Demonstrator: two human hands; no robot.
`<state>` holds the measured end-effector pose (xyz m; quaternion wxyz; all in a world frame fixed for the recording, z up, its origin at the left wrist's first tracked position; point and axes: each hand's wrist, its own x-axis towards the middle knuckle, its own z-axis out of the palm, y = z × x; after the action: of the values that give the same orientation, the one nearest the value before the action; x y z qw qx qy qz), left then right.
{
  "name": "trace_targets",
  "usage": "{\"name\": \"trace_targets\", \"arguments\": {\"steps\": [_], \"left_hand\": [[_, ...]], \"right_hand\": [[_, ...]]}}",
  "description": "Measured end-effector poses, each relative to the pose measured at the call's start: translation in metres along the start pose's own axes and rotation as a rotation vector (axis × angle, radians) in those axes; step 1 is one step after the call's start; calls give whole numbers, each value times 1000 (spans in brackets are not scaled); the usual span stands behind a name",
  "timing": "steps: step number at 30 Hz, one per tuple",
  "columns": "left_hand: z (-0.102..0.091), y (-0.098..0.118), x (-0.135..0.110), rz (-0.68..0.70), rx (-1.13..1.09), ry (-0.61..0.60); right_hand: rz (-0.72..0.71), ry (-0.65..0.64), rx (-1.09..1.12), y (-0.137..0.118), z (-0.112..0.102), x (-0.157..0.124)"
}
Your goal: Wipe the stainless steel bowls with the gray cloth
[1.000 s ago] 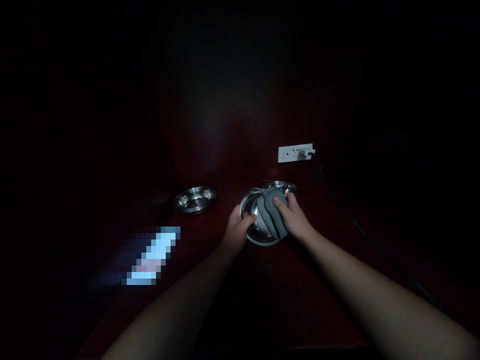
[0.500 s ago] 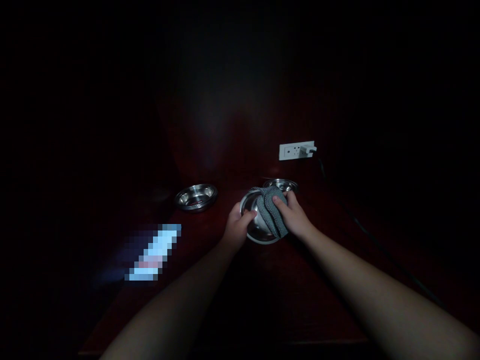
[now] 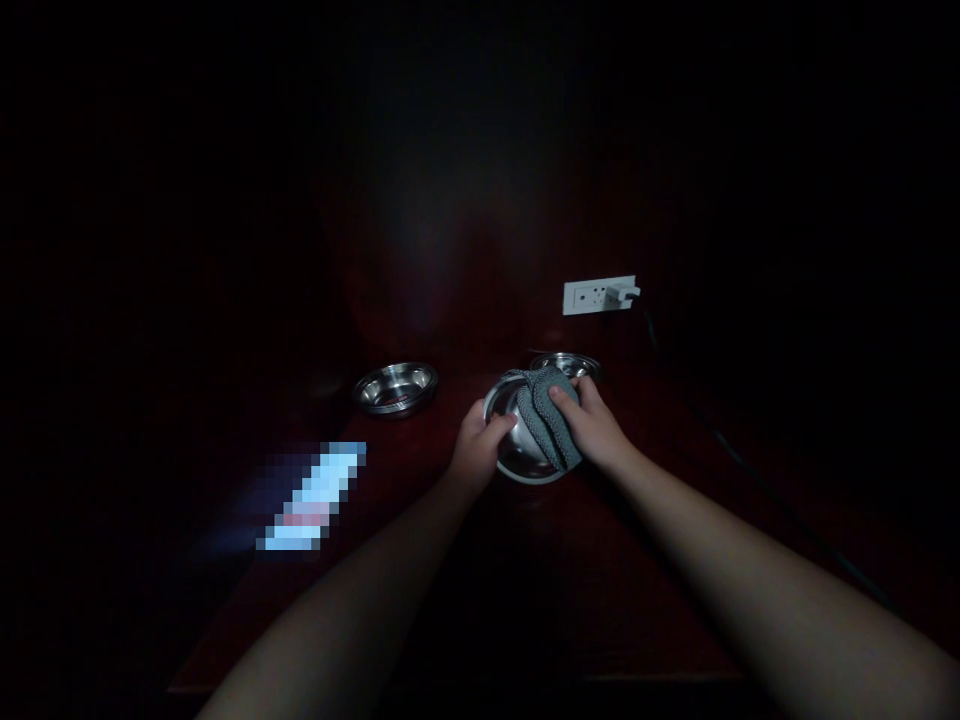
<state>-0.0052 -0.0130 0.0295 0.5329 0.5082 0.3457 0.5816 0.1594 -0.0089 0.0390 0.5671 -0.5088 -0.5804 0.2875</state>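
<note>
Tilted above the dark red table is a shiny steel bowl [image 3: 516,464]. My left hand [image 3: 480,446] grips its left rim, thumb laid over the inside and fingers hidden behind. A folded grey cloth [image 3: 546,418] drapes over the bowl's right side. My right hand [image 3: 598,425] is closed on the cloth, its thumb on top, pinching it against the rim. Just behind, partly covered by the cloth and my right hand, more steel bowls [image 3: 564,361] rest on the table.
Steel bowls [image 3: 395,389], apparently stacked, sit at the back left of the table [image 3: 480,600]. A blurred-out bright screen [image 3: 315,500] lies at the left edge. On the back wall is a white socket plate [image 3: 587,297] with a plug; its cable [image 3: 795,520] runs down the right side.
Both hands keep the same hold on the bowl and cloth. The whole view has shifted slightly, with things a little higher and to the right.
</note>
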Motion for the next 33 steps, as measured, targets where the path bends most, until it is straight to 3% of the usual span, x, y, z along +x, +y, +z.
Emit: {"name": "trace_targets", "arguments": {"steps": [33], "left_hand": [[-2,-1,2,39,127,-21]], "right_hand": [[11,-26,-31,3,-1,1]]}}
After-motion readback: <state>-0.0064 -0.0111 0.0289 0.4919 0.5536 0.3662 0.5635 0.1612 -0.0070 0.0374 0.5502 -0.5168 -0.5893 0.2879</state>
